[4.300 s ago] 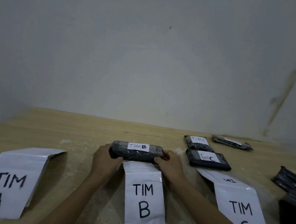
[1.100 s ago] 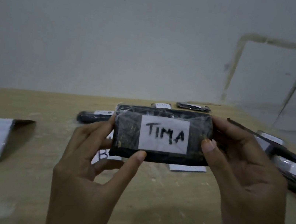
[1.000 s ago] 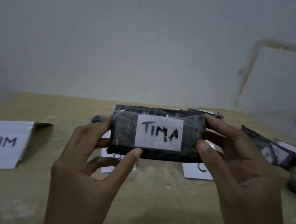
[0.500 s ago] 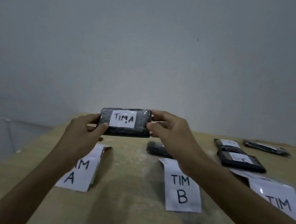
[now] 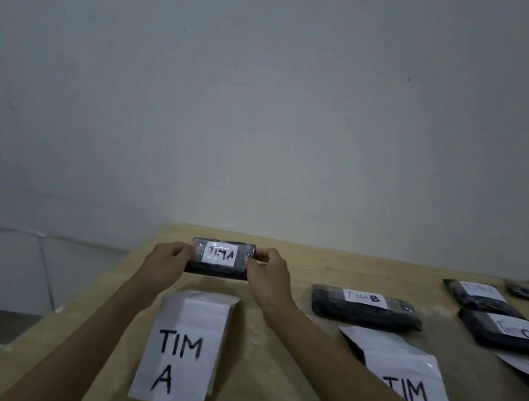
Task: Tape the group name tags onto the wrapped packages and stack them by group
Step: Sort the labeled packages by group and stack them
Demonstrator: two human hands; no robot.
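Fingers (image 5: 186, 253) of left hand (image 5: 167, 263) and right hand (image 5: 270, 281) curled round short ends of A package (image 5: 220, 264), tag (image 5: 220, 255) up. Package low at far side of table (image 5: 332, 266), just beyond A sign (image 5: 186, 349); contact unclear. Best: set flat, square to sign, tag readable, release both ends together. B package (image 5: 366, 306) behind B sign (image 5: 403, 368); C packages (image 5: 512, 335) further right. Worn wood top, bare grey wall (image 5: 272, 97), dim light.

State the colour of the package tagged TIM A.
Black: the plastic-wrapped rectangular package shows best in the head view.
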